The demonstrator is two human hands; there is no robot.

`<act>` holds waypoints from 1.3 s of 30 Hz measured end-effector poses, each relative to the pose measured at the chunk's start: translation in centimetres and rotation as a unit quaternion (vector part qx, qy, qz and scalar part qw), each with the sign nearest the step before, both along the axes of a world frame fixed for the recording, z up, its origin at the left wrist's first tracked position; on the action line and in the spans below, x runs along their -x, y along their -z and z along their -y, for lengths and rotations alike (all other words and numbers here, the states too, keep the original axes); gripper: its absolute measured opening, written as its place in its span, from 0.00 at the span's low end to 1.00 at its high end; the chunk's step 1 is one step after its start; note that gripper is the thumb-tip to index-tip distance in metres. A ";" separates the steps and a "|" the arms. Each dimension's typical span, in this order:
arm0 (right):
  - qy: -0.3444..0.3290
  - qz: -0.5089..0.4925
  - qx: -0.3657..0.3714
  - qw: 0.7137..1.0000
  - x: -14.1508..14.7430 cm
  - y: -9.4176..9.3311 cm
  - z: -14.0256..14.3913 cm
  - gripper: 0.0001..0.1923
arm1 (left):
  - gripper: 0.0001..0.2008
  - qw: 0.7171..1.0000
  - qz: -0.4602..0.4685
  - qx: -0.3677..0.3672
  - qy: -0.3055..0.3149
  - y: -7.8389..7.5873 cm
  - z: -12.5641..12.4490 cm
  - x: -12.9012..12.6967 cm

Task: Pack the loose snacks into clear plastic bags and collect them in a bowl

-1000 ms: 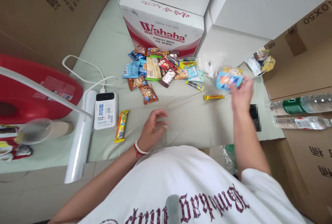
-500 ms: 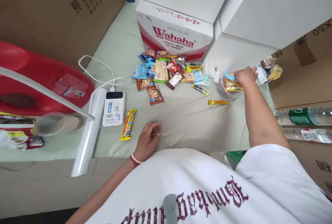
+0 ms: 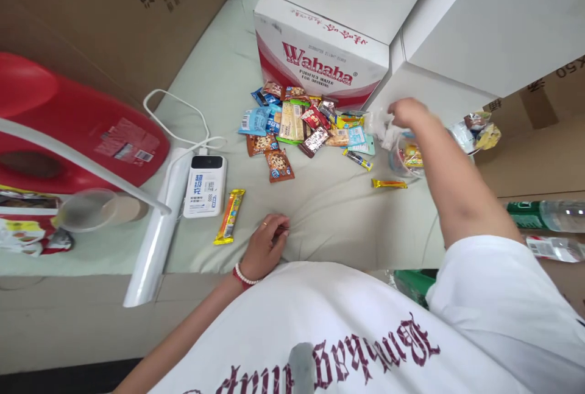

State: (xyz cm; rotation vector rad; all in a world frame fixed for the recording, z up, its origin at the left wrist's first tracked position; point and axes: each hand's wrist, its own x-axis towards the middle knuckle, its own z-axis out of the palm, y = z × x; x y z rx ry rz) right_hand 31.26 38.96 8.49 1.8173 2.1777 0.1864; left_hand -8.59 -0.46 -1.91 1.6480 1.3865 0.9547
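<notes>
My right hand [image 3: 407, 114] is at the back right, its fingers closed on the top of a crumpled clear plastic bag [image 3: 384, 128]. Just below it is a clear plastic tub [image 3: 398, 165] with packaged snacks inside, partly hidden by my forearm. My left hand [image 3: 269, 242] rests on the cloth near the front edge, fingers curled in, with nothing visible in them. A yellow snack bar [image 3: 230, 217] lies to its left. Wrapped snacks [image 3: 292, 123] are heaped against the Wahaha carton, and a small yellow-wrapped stick [image 3: 389, 184] lies in front of the tub.
Behind the heap stands the Wahaha carton [image 3: 320, 68], beside larger white boxes [image 3: 493, 22]. On the left are a red jug [image 3: 77, 126], a white power bank [image 3: 205, 187] with a cable, a plastic roll [image 3: 153, 242] and a clear cup [image 3: 89, 211]. Bottles [image 3: 548, 216] lie at right.
My right hand has moved left from above the tub to the plastic bag, uncovering the snacks in the tub. My left hand stays on the cloth. The view has shifted slightly.
</notes>
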 end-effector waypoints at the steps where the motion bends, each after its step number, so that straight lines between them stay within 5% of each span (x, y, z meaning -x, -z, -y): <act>1: 0.021 0.008 0.019 1.000 1.7 0.6 0.6 0.20 | 0.10 1.000 0.001 0.000 0.000 0.0 0.0 0.0; 6: 0.082 -0.038 -0.047 0.995 8.0 1.9 6.6 0.20 | 0.09 1.000 0.016 -0.003 0.001 -0.1 0.3 0.4; 10: 0.094 -0.261 -0.141 0.950 9.8 1.7 15.3 0.14 | 0.08 0.999 0.045 -0.007 -0.021 -1.2 0.1 0.4; 12: 0.088 -0.456 -0.100 0.880 10.7 2.1 20.6 0.11 | 0.08 0.998 0.056 -0.019 -0.023 -2.2 -0.8 -0.2; 15: 0.171 -0.718 0.075 0.670 12.3 3.0 27.7 0.16 | 0.11 0.995 0.084 -0.042 -0.030 -3.7 -3.1 -2.0; 17: 0.223 -0.788 0.171 0.548 13.2 3.5 30.7 0.18 | 0.23 0.992 0.119 -0.032 -0.032 -4.2 -4.8 -3.7; 19: 0.250 -0.812 0.207 0.484 13.9 3.9 32.1 0.19 | 0.24 0.988 0.153 0.015 0.014 -4.2 -6.1 -5.1; 22: 0.264 -0.824 0.209 0.456 14.5 4.5 32.9 0.19 | 0.15 0.979 0.165 0.093 0.074 -3.9 -6.9 -6.5; 25: 0.234 -0.800 0.222 0.507 14.7 5.1 33.1 0.19 | 0.19 0.966 0.216 0.141 0.033 -3.6 -6.4 -6.9; 26: 0.203 -0.774 0.223 0.557 14.5 5.0 32.9 0.18 | 0.21 0.959 0.234 0.156 0.026 -3.5 -6.1 -6.9; 30: 0.039 -0.508 0.071 0.858 10.9 1.7 28.8 0.15 | 0.18 0.958 0.211 0.190 0.049 -2.8 -4.8 -6.2; 33: 0.064 -0.414 -0.088 0.904 4.4 -2.7 22.3 0.20 | 0.15 0.967 0.177 0.182 0.012 -2.0 -4.0 -5.3; 35: 0.057 -0.248 -0.160 0.954 -0.4 -4.7 17.8 0.24 | 0.14 0.969 0.170 0.179 -0.010 -1.6 -3.5 -4.7; 39: 0.018 -0.127 0.011 0.992 -6.4 -4.2 12.2 0.24 | 0.14 0.969 0.166 0.181 -0.004 -1.1 -2.6 -4.1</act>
